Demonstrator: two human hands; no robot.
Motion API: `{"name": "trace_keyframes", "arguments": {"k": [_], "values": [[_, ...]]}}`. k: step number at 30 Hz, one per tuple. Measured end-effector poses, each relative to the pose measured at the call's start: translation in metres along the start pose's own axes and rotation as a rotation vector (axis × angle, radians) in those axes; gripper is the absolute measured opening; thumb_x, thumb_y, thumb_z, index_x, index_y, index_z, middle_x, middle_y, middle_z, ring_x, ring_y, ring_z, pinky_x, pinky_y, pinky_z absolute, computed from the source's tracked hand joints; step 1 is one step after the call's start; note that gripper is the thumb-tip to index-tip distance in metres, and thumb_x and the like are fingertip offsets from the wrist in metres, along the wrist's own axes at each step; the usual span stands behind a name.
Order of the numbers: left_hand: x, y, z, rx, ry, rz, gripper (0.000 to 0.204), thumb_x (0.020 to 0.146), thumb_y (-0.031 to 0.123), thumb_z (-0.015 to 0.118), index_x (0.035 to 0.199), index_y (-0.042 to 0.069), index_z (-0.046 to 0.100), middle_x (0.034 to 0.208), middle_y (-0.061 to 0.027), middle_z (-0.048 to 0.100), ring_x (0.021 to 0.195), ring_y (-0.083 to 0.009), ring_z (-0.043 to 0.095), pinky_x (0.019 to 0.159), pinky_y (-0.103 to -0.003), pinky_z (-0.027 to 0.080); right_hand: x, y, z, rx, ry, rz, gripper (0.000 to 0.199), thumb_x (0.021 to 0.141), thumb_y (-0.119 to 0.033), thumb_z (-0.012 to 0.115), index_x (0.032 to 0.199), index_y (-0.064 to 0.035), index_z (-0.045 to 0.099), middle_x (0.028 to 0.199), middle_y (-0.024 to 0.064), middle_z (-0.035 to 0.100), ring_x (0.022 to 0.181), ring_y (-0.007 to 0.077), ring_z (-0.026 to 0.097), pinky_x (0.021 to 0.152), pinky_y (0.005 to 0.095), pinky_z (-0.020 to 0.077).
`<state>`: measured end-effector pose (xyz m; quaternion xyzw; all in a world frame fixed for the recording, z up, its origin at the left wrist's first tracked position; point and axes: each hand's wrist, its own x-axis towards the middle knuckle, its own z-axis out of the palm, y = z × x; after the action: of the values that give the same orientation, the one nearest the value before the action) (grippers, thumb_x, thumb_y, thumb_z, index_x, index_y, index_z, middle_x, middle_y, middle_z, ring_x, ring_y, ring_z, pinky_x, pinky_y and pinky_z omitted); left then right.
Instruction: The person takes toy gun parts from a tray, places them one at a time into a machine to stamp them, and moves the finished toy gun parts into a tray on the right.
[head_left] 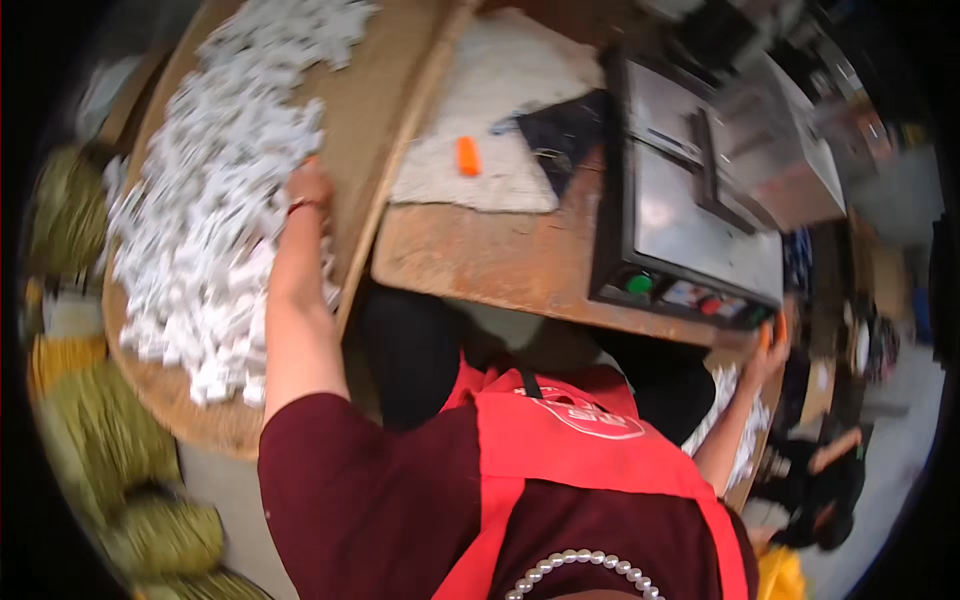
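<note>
My left hand reaches over the right edge of a heap of small white pieces on a wooden board. Something orange shows at its fingertips. Its fingers are blurred, and whether they hold a piece is not visible. My right hand is at the near right corner of a machine with a metal top, above more white pieces. Orange shows on its fingers too, perhaps finger covers. Blur hides whether those fingers grip anything.
An orange piece lies on a pale cloth beside a dark cloth on the wooden table. The machine has a green button and a red one. Olive sacks stand at left. Another person is at far right.
</note>
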<state>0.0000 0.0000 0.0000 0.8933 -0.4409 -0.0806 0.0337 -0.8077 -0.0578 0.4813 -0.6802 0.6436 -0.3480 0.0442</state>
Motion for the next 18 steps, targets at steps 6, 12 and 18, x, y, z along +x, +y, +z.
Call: {"name": "trace_keyframes", "arguments": {"k": [6, 12, 18], "values": [[0.072, 0.006, -0.213, -0.277, 0.35, 0.25, 0.05, 0.067, 0.019, 0.061, 0.117, 0.012, 0.055, 0.098, -0.0271, 0.062, 0.093, -0.0434, 0.059, 0.081, -0.049, 0.046, -0.019, -0.018, 0.134, 0.122, 0.121, -0.113, 0.036, 0.09, -0.004, 0.053, 0.125, -0.0032, 0.054, 0.126, 0.0109, 0.054, 0.122, 0.0224, 0.046, 0.104, 0.0314, 0.031], [-0.058, 0.195, -0.373, -1.234, 0.17, 0.363, 0.027, 0.081, 0.016, 0.065, 0.105, 0.01, 0.055, 0.078, -0.0055, 0.059, 0.061, -0.0105, 0.056, 0.051, -0.023, 0.042, 0.045, -0.022, 0.183, 0.452, -0.012, -0.289, 0.024, 0.087, -0.005, 0.053, 0.11, -0.0016, 0.058, 0.115, 0.012, 0.055, 0.114, 0.0263, 0.048, 0.1, 0.0326, 0.0325], [-0.165, 0.364, -0.316, -1.067, 0.284, 0.588, 0.032, 0.088, 0.014, 0.059, 0.118, 0.006, 0.054, 0.095, -0.0128, 0.061, 0.079, -0.0214, 0.062, 0.063, -0.03, 0.051, 0.081, -0.065, 0.224, 0.85, 0.056, -0.211, 0.027, 0.079, -0.004, 0.067, 0.104, -0.0014, 0.057, 0.101, 0.012, 0.06, 0.092, 0.0289, 0.058, 0.083, 0.0343, 0.0453]]}}
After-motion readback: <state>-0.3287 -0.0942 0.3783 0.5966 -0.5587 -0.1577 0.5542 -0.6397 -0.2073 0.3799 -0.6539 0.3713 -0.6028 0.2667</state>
